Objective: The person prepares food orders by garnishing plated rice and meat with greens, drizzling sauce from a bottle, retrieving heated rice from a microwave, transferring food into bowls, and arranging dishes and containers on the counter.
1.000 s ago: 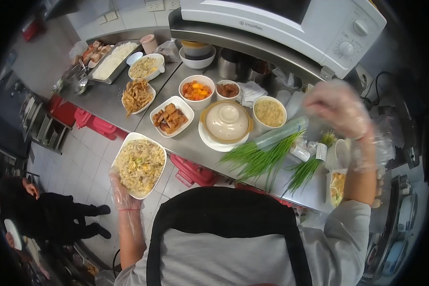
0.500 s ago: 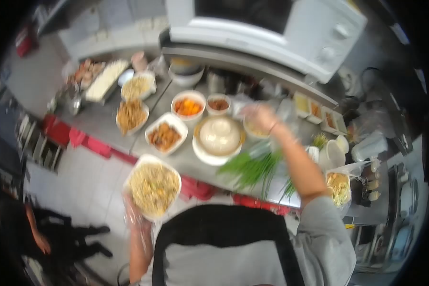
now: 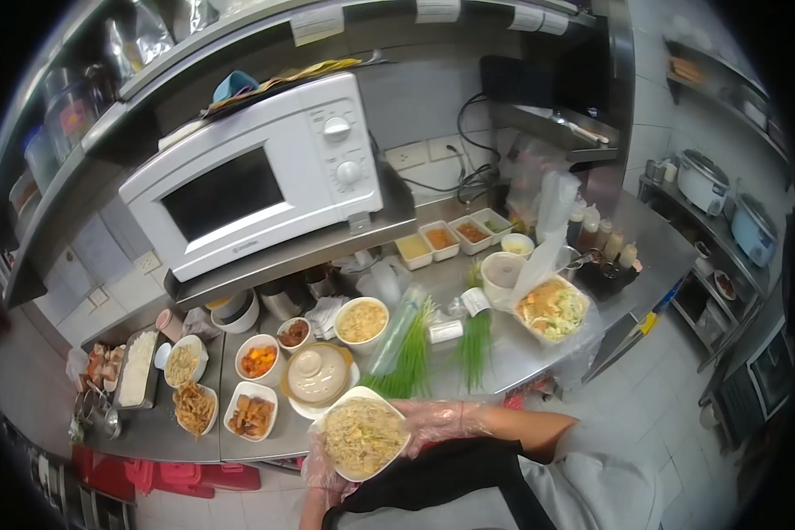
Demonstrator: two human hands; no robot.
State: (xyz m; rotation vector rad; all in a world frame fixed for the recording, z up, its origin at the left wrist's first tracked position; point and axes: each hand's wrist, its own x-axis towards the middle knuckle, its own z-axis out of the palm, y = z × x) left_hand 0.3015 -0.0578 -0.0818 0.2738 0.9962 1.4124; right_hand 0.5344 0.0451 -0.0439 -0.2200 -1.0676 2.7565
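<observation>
A white squarish bowl of fried rice [image 3: 362,437] is held just in front of the counter's edge, close to my body. My left hand [image 3: 321,468], in a clear plastic glove, grips the bowl's left side from below. At its right side is my right hand [image 3: 433,419], also gloved, closed on the rim with its fingertips partly hidden. Just behind the bowl stands a lidded clay pot [image 3: 318,374] on a white plate. Long green chives [image 3: 408,362], partly in a plastic sleeve, lie beyond my right hand.
Dishes of orange chunks [image 3: 258,360], browned pieces [image 3: 250,412] and yellowish food [image 3: 362,321] stand on the counter. A white microwave [image 3: 314,163] sits on a shelf above. Toward the right are a bowl of shredded vegetables [image 3: 552,309], small trays [image 3: 440,238] and sauce bottles [image 3: 589,223].
My right hand has come back from a small bowl on the counter to the rice bowl. The view has swung right, and the rice bowl now sits beside the clay pot.
</observation>
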